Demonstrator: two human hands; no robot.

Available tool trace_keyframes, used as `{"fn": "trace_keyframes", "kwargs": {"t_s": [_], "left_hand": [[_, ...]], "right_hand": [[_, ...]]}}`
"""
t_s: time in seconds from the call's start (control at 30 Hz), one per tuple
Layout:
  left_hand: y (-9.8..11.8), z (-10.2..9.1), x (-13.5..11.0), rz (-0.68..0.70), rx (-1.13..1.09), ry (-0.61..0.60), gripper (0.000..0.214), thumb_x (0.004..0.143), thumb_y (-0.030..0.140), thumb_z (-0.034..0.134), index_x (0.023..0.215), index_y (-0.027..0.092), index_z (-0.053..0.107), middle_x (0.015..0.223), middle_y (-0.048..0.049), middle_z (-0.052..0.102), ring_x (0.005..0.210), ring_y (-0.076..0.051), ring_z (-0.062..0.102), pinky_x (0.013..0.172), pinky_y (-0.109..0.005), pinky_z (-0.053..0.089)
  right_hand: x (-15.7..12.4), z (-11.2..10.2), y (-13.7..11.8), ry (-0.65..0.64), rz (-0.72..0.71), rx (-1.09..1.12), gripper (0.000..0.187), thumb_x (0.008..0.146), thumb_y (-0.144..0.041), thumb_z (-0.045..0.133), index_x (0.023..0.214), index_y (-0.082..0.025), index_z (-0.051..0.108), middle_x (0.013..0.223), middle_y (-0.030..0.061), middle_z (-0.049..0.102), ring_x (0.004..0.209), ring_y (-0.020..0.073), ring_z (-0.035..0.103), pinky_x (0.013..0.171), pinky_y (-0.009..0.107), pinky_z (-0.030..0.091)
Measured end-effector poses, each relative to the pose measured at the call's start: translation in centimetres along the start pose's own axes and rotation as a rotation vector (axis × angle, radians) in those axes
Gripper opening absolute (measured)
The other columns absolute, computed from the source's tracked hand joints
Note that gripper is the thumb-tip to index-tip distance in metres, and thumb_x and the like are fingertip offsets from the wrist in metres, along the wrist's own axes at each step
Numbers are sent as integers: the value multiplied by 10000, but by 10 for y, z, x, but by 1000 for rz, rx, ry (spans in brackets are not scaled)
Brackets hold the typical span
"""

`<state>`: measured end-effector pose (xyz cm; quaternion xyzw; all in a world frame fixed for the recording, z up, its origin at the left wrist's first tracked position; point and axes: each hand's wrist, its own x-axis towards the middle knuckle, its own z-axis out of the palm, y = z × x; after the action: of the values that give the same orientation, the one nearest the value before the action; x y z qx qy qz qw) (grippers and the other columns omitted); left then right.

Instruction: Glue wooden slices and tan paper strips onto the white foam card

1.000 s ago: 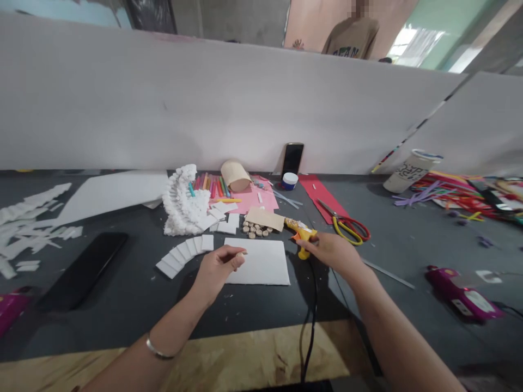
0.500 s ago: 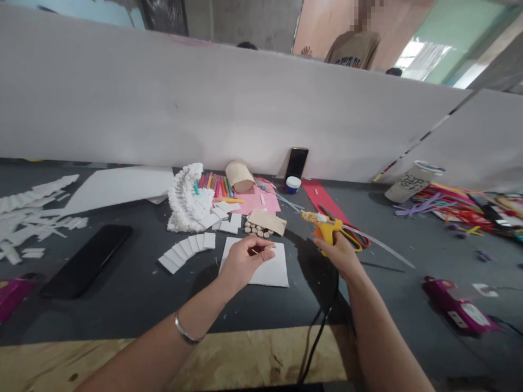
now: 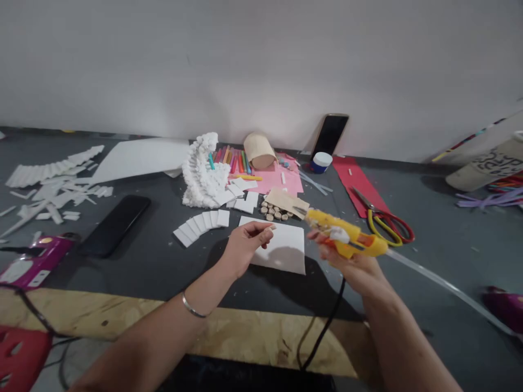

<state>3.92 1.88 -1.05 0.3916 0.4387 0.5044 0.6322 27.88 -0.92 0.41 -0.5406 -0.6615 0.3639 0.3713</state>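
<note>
My right hand (image 3: 355, 267) is wrapped round a yellow hot glue gun (image 3: 347, 235), its nozzle pointing left. A long clear glue stick (image 3: 441, 283) sticks out of its back end. My left hand (image 3: 247, 245) pinches a small pale wooden disc (image 3: 270, 228), partly hidden by the fingertips, above a white square board (image 3: 286, 251). Just behind the board lie several small round wood slices (image 3: 278, 215), with a tan strip (image 3: 286, 200) resting partly over them. White square tiles (image 3: 200, 224) form a curved row left of the board.
A white bumpy piece (image 3: 202, 174), coloured sticks (image 3: 232, 159) and a tan tube (image 3: 260, 151) stand at the back. Scissors (image 3: 384, 220) lie right, near red paper (image 3: 359, 185). A phone (image 3: 116, 224) lies left; another phone (image 3: 330, 133) leans on the wall. The gun's black cord (image 3: 327, 326) trails over the table edge.
My right hand has lifted the glue gun off to the front and turned it, nozzle left. My left hand still pinches the disc over the board. The view has tilted down.
</note>
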Motion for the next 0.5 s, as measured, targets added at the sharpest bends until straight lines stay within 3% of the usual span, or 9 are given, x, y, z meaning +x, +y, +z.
{"fn": "trace_keyframes", "kwargs": {"t_s": [0.17, 0.33, 0.5], "left_hand": [[6, -1, 0, -40, -22, 71, 462, 508, 460, 885, 804, 133, 745, 594, 3, 614, 535, -80, 496, 532, -232, 415], [6, -1, 0, -44, -82, 83, 440, 506, 421, 896, 798, 127, 751, 651, -16, 645, 561, -76, 501, 542, -224, 417], [6, -1, -2, -51, -111, 75, 404, 522, 391, 894, 797, 129, 755, 637, -6, 632, 560, -70, 494, 538, -217, 417]], "right_hand": [[-6, 17, -21, -24, 81, -18, 290, 800, -444, 620, 960, -204, 653, 904, 78, 697, 728, 201, 631, 627, 312, 515], [-9, 16, -31, -125, -20, -20, 346, 793, -527, 603, 883, -194, 600, 762, 33, 612, 666, 178, 558, 563, 279, 428], [-11, 18, -34, -137, -23, -101, 318, 835, -504, 579, 871, -188, 581, 813, 52, 626, 682, 176, 564, 593, 285, 413]]}}
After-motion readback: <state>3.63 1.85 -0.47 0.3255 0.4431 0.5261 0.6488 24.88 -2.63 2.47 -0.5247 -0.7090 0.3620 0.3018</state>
